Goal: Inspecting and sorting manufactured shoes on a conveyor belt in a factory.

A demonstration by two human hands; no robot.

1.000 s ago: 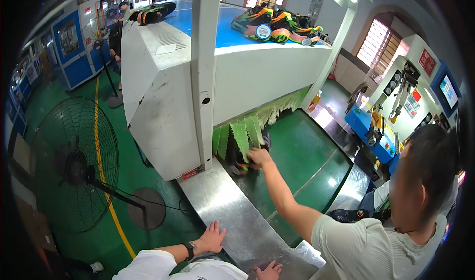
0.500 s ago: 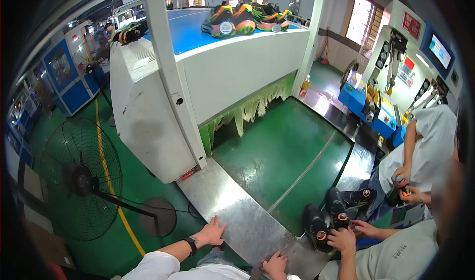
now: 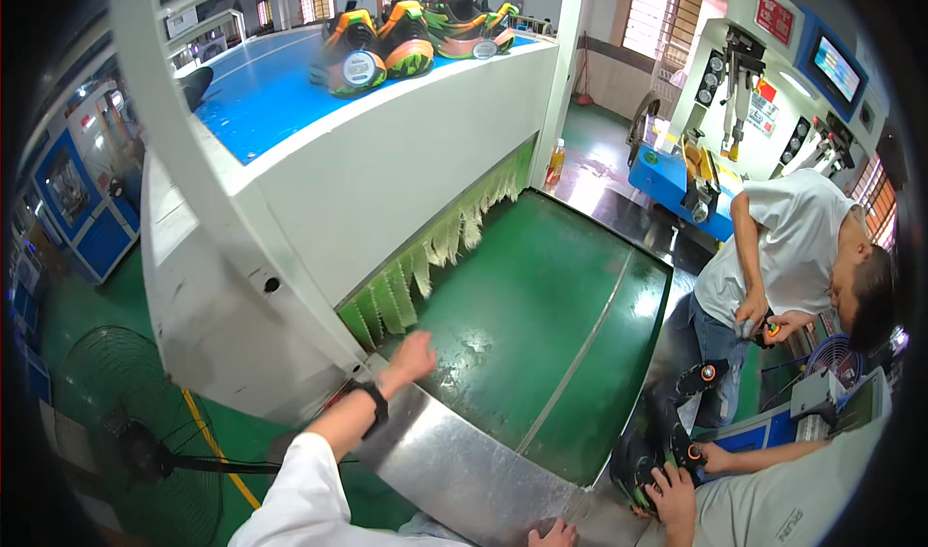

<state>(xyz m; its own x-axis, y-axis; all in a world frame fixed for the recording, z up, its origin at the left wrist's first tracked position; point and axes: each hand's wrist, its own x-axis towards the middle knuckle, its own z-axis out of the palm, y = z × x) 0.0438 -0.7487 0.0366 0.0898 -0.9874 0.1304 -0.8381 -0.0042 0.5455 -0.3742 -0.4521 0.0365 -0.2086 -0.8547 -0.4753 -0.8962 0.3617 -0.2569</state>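
Note:
My left hand (image 3: 411, 359), with a black watch (image 3: 375, 410) on its wrist, is raised over the near left corner of the green conveyor belt (image 3: 522, 325). Its fingers look curled in and nothing shows in them. Low in the picture, my right hand (image 3: 553, 535) rests on the metal edge (image 3: 454, 465) of the conveyor, fingers spread and holding nothing; the lower frame edge cuts it off. Green fringe strips (image 3: 425, 267) hang across the machine's opening, beyond my left hand.
Colourful sneakers (image 3: 360, 54) stand on the blue belt (image 3: 256, 93) above. At right, one co-worker's hands (image 3: 674, 494) touch black shoes (image 3: 633, 470); another person (image 3: 797, 247) handles a small item. A floor fan (image 3: 140, 446) stands at left, and a bottle (image 3: 556, 160) beyond the belt.
My left hand has lifted off the metal edge and moved forward, its fingers curling in. My right hand sits lower in view. The view has shifted, bringing the machine nearer.

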